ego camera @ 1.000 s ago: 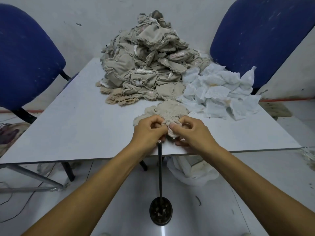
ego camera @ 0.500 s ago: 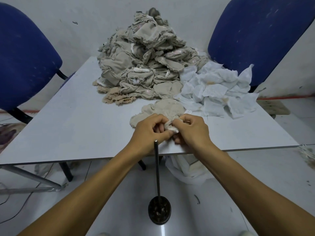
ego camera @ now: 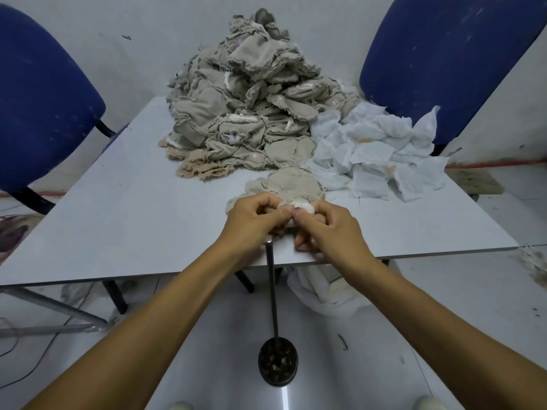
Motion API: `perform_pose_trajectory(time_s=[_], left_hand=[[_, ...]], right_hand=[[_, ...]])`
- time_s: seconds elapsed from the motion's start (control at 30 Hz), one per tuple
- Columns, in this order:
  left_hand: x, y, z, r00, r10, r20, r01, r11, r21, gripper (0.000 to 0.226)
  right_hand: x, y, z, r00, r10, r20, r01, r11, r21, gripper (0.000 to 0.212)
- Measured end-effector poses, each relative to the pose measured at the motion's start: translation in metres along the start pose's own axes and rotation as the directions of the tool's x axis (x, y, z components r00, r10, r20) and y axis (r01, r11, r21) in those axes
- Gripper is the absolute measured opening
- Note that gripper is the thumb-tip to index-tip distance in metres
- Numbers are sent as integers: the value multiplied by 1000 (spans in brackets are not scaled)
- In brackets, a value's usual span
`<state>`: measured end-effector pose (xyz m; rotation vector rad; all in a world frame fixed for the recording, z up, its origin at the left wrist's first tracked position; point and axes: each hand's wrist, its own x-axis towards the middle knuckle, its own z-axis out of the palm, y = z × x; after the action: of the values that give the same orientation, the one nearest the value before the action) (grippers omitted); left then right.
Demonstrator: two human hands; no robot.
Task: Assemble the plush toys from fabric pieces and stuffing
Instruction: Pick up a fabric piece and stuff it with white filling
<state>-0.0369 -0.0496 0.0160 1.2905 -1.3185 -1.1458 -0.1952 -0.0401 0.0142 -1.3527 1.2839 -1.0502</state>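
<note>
Since a moment ago, white stuffing shows between our fingertips; left hand and right hand pinch the skin.

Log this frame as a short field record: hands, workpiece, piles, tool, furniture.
left hand: left hand pinches the beige fabric piece at its near edge
right hand: right hand pinches the same piece, fingertips meeting the left's
workpiece: white stuffing shows between the fingertips
beige pile: tall heap of beige fabric pieces at the table's far side
white pile: white fabric pieces right of the heap
tool: upright metal rod on a round base, below the hands
table: grey table
chairs: two blue chairs behind the table
</note>
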Motion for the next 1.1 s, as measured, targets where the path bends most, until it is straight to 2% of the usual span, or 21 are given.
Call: perform_pose_trajectory(time_s=[0.07, 0.1, 0.2, 0.23, 0.3, 0.37, 0.47, 0.53, 0.6, 0.7, 0.8, 0.87, 0.97, 1.03, 1.1], left_hand=[[-1, 3, -1, 996, -46, 70, 53, 994, -97, 13], [-2, 3, -1, 996, -42, 77, 48, 995, -86, 12], [-4, 2, -3, 998, 56, 3, -56, 983, 174, 11], [-5, 3, -3, 997, 79, -6, -76, 975, 207, 10], [-6, 5, -2, 997, 77, -17, -73, 980, 186, 17], [-4, 9, -2, 1000, 4, -31, -1, 997, 75, 26], [1, 15, -4, 992, -124, 27, 127, 979, -158, 27], [3, 15, -8, 989, -143, 28, 146, 976, -159, 28], [2, 13, -6, 991, -135, 0, 135, 986, -103, 30], [0, 10, 3, 995, -87, -38, 87, 996, -8, 28], [-1, 10, 4, 997, -69, -16, 68, 996, -53, 23], [-3, 10, 5, 999, -32, 17, 33, 998, -54, 21], [-6, 11, 12, 996, 72, 42, -79, 978, 194, 17], [-6, 12, 12, 997, 76, 0, -74, 968, 241, 15], [-5, 13, 5, 990, 127, -61, -104, 949, 297, 13]], right_hand=[[3, 1, 2, 998, -15, -56, 15, 1000, -16, 28], [5, 1, 3, 997, -17, -80, 15, 999, -31, 25], [10, 1, 7, 995, 12, -99, -13, 1000, -6, 25], [11, 0, 8, 995, 22, -98, -22, 1000, 3, 26], [10, 1, 9, 995, 14, -94, -15, 1000, -8, 32], [8, 1, 9, 997, -47, -67, 43, 997, -59, 35], [5, 4, -1, 990, -89, 108, 90, 996, 3, 28], [4, 6, -12, 958, -73, 278, 41, 992, 120, 23], [4, 7, -15, 949, -53, 311, 13, 991, 130, 21], [6, 8, -9, 982, -29, 188, 12, 996, 89, 25], [8, 8, -7, 995, -21, 97, 18, 999, 32, 34], [10, 9, -4, 1000, -25, 2, 25, 1000, 2, 30], [14, 8, 2, 980, -55, -192, 34, 993, -111, 19], [16, 7, 6, 973, -59, -224, 32, 992, -123, 19], [14, 6, 7, 981, -60, -183, 45, 995, -84, 18]])
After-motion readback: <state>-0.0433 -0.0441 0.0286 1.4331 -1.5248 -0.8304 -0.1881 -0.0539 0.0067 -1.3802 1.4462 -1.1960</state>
